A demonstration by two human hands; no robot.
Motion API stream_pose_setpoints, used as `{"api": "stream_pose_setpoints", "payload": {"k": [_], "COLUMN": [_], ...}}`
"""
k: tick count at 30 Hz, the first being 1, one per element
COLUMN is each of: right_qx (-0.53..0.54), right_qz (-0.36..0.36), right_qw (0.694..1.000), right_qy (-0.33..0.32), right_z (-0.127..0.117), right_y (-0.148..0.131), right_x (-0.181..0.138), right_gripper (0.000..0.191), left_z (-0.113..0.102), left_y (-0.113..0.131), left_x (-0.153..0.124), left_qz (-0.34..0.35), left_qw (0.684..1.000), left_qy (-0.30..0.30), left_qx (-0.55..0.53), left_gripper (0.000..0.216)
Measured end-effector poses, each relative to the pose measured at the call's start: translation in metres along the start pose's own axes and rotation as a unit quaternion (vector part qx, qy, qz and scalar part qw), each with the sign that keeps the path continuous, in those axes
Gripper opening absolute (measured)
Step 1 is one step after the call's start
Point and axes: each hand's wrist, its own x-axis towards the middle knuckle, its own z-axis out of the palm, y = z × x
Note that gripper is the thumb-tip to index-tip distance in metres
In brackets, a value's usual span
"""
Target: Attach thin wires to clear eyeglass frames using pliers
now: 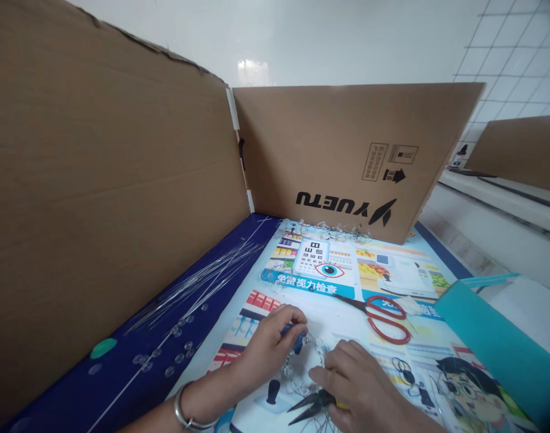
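My left hand (270,346) is closed around a small blue-handled tool (297,340), with a bangle on the wrist. My right hand (360,385) lies just to the right, fingers curled and pinching thin wire with clear beads (311,349) between the two hands. Under my right hand lie dark pointed pliers (313,406) with yellow at the handle; the hand rests on them. All of this sits on a printed poster mat (392,264) showing an eye chart.
Red-handled scissors (385,316) lie right of centre on the mat. Several straight wires (202,276) and clear beads (175,352) lie at left on the blue edge. Cardboard walls (98,180) stand left and behind. A teal box (495,337) sits at right. More clear beads (324,228) line the back.
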Motion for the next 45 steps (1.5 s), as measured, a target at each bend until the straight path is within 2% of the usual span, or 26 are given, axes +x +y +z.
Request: {"api": "stream_pose_setpoints", "payload": {"k": [3,7,9,12,16,25,36,45], "right_qx": [0.001,-0.035,-0.055,-0.085,-0.131,-0.196,-0.218,-0.218], "right_qz": [0.013,0.07,0.096,0.118,0.111,0.099,0.109,0.114], "right_qw": [0.999,0.991,0.988,0.984,0.981,0.974,0.969,0.968], "right_qy": [0.048,0.104,0.11,0.101,0.086,0.059,0.04,0.051], "right_z": [-0.006,-0.011,-0.011,-0.011,-0.01,-0.013,-0.009,-0.007], "right_y": [0.005,0.019,0.025,0.031,0.03,0.022,0.019,0.017], "right_x": [-0.001,-0.004,-0.004,-0.005,-0.004,-0.001,0.002,0.001], "right_gripper": [0.034,0.029,0.026,0.024,0.025,0.018,0.018,0.022], "left_z": [-0.001,-0.002,-0.002,-0.002,-0.002,0.0,0.002,-0.003], "left_y": [-0.001,0.0,0.0,-0.001,-0.003,-0.002,-0.002,-0.008], "left_x": [-0.001,-0.001,-0.001,-0.001,-0.002,-0.002,-0.004,0.001], "left_qz": [0.023,0.045,0.056,0.083,0.106,0.047,0.078,0.097], "left_qw": [1.0,0.998,0.997,0.995,0.991,0.998,0.994,0.988], "left_qy": [0.004,0.005,0.006,0.006,0.008,-0.011,-0.025,-0.033], "left_qx": [0.016,0.037,0.046,0.062,0.08,0.033,0.068,0.114], "left_gripper": [0.01,0.011,0.012,0.012,0.012,0.011,0.017,0.021]}}
